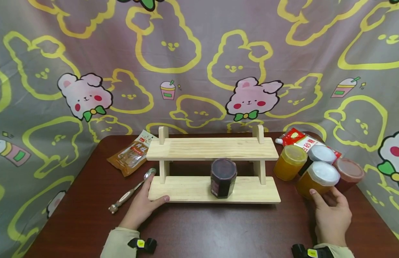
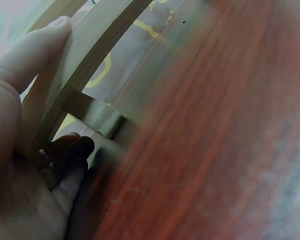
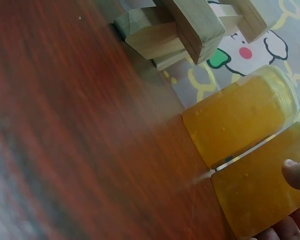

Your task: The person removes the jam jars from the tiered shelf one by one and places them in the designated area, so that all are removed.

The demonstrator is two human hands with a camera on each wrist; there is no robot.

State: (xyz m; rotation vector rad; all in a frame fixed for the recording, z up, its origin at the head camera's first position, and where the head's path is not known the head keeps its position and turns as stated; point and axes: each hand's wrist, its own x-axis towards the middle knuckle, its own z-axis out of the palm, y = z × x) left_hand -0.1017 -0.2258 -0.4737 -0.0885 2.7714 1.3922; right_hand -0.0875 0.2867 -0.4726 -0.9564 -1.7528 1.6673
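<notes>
A two-tier pale wooden rack point(image 1: 189, 188) stands on the table. My left hand point(image 1: 142, 206) grips the left end of its lower board, thumb on top; in the left wrist view the fingers point(image 2: 65, 185) curl beneath the board point(image 2: 85, 50). On the lower board a dark jar point(image 1: 223, 179) stands upright, right of the middle. At the right, my right hand point(image 1: 333, 216) holds an amber-filled jar point(image 1: 310, 183) with a whitish lid, its thumb on the near side. Beside it in the right wrist view is another amber jar point(image 3: 240, 120), close against the held jar point(image 3: 260, 185).
Behind the held jar are a dark jar with a white lid point(image 1: 322, 154) and a reddish jar point(image 1: 349, 172). A red-and-white packet point(image 1: 307, 141) lies farther back. Left of the rack are a brown packet point(image 1: 129, 154) and a spoon point(image 1: 129, 195). Patterned cloth point(image 1: 199, 71) hangs behind the table.
</notes>
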